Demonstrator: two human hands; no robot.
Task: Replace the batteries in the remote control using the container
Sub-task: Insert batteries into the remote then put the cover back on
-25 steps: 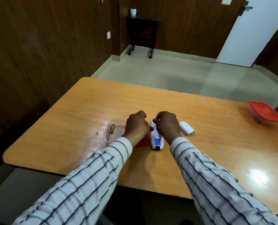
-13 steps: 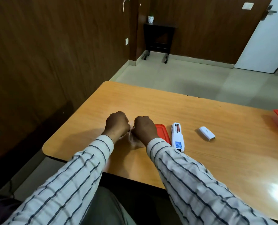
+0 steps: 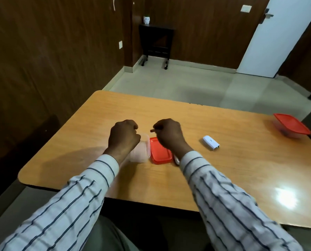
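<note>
My right hand point(image 3: 169, 135) is raised above the red lid point(image 3: 160, 153) and pinches a small copper-coloured battery point(image 3: 152, 130) whose tip sticks out to the left. My left hand point(image 3: 123, 135) is curled over the clear container point(image 3: 142, 151) beside the lid; whether it grips the container I cannot tell. The white remote control point(image 3: 176, 160) lies mostly hidden under my right wrist. Its white battery cover point(image 3: 211, 143) lies loose on the table to the right.
The wooden table point(image 3: 223, 169) has its left and near edges close to my arms. A second clear container with a red lid point(image 3: 291, 125) stands at the far right edge. A dark side table stands against the far wall.
My right hand has lifted away from the container with a battery and moved right, over the red lid. The left hand stays on the container. The view has shifted slightly.
</note>
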